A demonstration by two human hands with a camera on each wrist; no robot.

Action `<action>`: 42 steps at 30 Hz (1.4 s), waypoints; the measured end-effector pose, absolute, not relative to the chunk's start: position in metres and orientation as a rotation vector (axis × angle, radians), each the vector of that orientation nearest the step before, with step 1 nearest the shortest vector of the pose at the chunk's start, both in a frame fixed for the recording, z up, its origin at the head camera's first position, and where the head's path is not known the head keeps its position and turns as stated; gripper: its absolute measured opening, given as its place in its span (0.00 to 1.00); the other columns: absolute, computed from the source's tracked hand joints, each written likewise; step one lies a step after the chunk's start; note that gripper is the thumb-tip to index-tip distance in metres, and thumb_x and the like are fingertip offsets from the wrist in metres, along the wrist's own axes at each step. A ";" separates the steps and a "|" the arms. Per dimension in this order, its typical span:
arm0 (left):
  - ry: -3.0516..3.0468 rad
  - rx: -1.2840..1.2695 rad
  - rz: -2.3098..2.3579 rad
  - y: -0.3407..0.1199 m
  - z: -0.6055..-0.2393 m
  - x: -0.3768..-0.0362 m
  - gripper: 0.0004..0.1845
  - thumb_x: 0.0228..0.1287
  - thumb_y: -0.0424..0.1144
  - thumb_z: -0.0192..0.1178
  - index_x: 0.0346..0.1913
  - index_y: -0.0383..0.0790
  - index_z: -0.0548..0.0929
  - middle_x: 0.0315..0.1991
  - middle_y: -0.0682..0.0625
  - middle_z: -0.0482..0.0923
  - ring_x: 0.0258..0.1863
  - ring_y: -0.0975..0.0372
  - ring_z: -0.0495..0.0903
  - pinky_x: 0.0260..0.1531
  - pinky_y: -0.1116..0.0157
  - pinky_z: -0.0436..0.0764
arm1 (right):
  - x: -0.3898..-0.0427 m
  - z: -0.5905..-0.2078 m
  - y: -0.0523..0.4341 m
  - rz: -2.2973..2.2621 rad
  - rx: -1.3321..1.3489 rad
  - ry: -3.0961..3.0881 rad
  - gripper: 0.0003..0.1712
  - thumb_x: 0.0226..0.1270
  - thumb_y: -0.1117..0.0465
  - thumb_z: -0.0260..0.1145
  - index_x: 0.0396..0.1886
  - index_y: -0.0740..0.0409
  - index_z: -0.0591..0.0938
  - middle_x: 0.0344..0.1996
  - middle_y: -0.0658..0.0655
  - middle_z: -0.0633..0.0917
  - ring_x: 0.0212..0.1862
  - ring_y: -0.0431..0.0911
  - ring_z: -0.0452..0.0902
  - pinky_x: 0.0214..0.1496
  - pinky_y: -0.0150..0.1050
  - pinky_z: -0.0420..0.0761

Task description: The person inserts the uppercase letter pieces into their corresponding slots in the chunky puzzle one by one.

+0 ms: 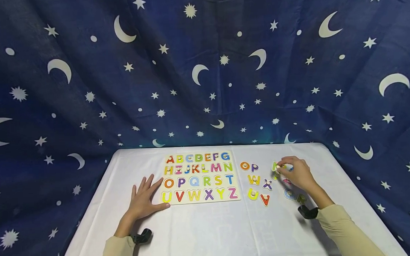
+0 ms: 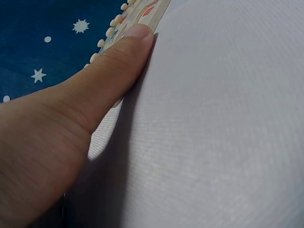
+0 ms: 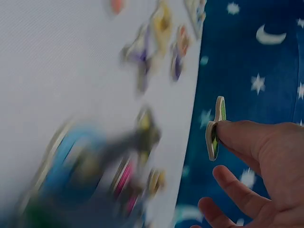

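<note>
Right hand [image 1: 296,174], right of centre in the head view, pinches a green letter piece [image 1: 275,167] by its edge; the right wrist view shows that piece [image 3: 214,129] clamped between thumb and forefinger, clear of the cloth, with the other fingers loosely curled below. Which letter it is I cannot tell.

Around it lie the other loose letters: an orange O [image 1: 244,165] and purple P [image 1: 254,167], a yellow W [image 1: 254,179], a purple X [image 1: 267,184], a yellow U [image 1: 253,194], a red V [image 1: 265,199], and a few more half hidden under the hand.

Left of these sits the alphabet board [image 1: 200,177], whose 4 rows show coloured letters from A to Z. Whether those are seated pieces or printed wells is not clear, so my judgement is that the sorting is still at an early stage, with many pieces off the board.

Left hand [image 1: 144,198] lies flat and spread on the white tablecloth [image 1: 208,233], its thumb [image 2: 121,59] against the board's lower left edge.
</note>
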State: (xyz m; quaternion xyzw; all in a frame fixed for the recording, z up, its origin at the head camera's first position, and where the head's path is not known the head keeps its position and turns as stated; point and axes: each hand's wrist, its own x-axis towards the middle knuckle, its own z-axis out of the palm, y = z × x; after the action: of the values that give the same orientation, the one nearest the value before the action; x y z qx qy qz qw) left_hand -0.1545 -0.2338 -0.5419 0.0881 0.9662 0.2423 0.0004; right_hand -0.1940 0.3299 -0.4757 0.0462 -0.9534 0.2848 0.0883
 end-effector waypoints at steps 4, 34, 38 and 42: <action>3.062 0.301 0.773 -0.234 -0.544 -0.155 0.57 0.43 0.66 0.78 0.77 0.47 0.69 0.81 0.35 0.52 0.79 0.35 0.43 0.72 0.30 0.33 | -0.216 -0.474 0.296 0.902 0.197 -2.831 0.11 0.65 0.62 0.74 0.45 0.62 0.89 0.59 0.69 0.81 0.60 0.70 0.69 0.60 0.71 0.64; 3.054 0.289 0.753 -0.236 -0.543 -0.157 0.57 0.44 0.67 0.77 0.77 0.49 0.69 0.81 0.36 0.52 0.80 0.36 0.44 0.73 0.30 0.35 | -0.265 -0.508 0.172 0.783 0.385 -2.998 0.07 0.63 0.59 0.74 0.40 0.51 0.92 0.62 0.63 0.81 0.61 0.65 0.69 0.55 0.63 0.69; 3.050 0.282 0.740 -0.237 -0.543 -0.157 0.57 0.44 0.67 0.77 0.78 0.49 0.68 0.81 0.36 0.52 0.80 0.36 0.44 0.73 0.30 0.35 | -0.264 -0.508 0.172 0.772 0.386 -3.018 0.07 0.63 0.59 0.74 0.40 0.51 0.93 0.61 0.64 0.80 0.61 0.65 0.69 0.55 0.63 0.69; 3.043 0.281 0.754 -0.236 -0.543 -0.156 0.57 0.44 0.66 0.77 0.78 0.49 0.68 0.81 0.36 0.52 0.80 0.36 0.44 0.73 0.30 0.35 | -0.264 -0.510 0.173 0.771 0.388 -3.021 0.07 0.64 0.59 0.74 0.41 0.51 0.93 0.62 0.64 0.80 0.62 0.65 0.68 0.55 0.63 0.69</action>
State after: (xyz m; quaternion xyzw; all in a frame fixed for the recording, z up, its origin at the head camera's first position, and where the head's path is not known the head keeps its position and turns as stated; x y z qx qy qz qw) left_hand -0.1562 -0.2362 -0.5430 0.0892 0.9668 0.2396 -0.0029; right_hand -0.2638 0.1727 -0.5100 0.1234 -0.9615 0.2455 -0.0002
